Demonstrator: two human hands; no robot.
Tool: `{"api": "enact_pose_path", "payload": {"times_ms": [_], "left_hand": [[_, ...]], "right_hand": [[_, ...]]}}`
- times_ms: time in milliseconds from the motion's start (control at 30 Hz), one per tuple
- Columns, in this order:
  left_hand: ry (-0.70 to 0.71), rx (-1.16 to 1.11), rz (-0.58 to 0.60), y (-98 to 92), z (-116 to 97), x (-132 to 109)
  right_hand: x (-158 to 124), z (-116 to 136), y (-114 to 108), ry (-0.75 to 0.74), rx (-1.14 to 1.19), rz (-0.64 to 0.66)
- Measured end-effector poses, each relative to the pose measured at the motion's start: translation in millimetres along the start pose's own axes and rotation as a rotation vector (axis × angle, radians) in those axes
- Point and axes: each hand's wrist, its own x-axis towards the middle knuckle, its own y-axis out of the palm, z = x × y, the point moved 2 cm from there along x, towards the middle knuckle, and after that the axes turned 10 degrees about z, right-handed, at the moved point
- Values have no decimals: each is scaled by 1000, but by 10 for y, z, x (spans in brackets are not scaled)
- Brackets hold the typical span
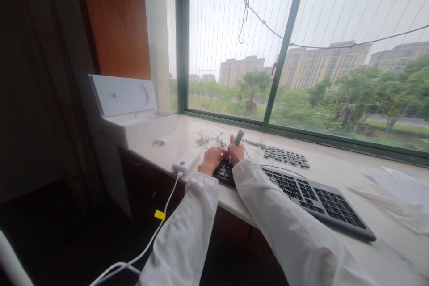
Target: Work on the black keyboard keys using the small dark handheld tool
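A dark keyboard (315,199) with its keycaps off over much of its length lies slantwise along the desk's front edge. My right hand (236,152) is wrapped round a grey stick-like tool (239,137), held upright over the left part of the keyboard; its lower end is hidden by my fingers. Close beside it, my left hand (213,159) is over the keyboard's left end with its fingers curled together. What those fingers hold, if anything, is hidden. Loose keycaps (286,156) lie in rows behind the keyboard.
A white power strip (184,162) with a white cord (170,196) sits left of my hands. Further left stands an open white box (134,120). Thin cable (217,141) lies coiled behind my hands. Crumpled plastic (392,196) is at the right, and a window runs along the back.
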Motion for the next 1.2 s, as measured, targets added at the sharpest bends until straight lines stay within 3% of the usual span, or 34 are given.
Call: {"api": "enact_pose_path", "payload": {"times_ms": [433, 633, 833, 1033, 1100, 1200], "left_hand": [[-27, -25, -17, -2, -11, -20], [-85, -6, -20, 18, 8, -11], [-147, -42, -29, 68, 138, 61], [-160, -25, 1, 147, 232, 141], [-145, -14, -6, 146, 216, 121], [-78, -35, -18, 127, 171, 65]], "right_hand": [[-73, 109, 11, -15, 87, -54], [-11, 50, 5, -4, -213, -12], [-204, 170, 104, -177, -470, 2], [-468, 291, 306, -424, -556, 161], [-476, 323, 322, -415, -558, 133], [-381, 431, 183, -309, -540, -34]]}}
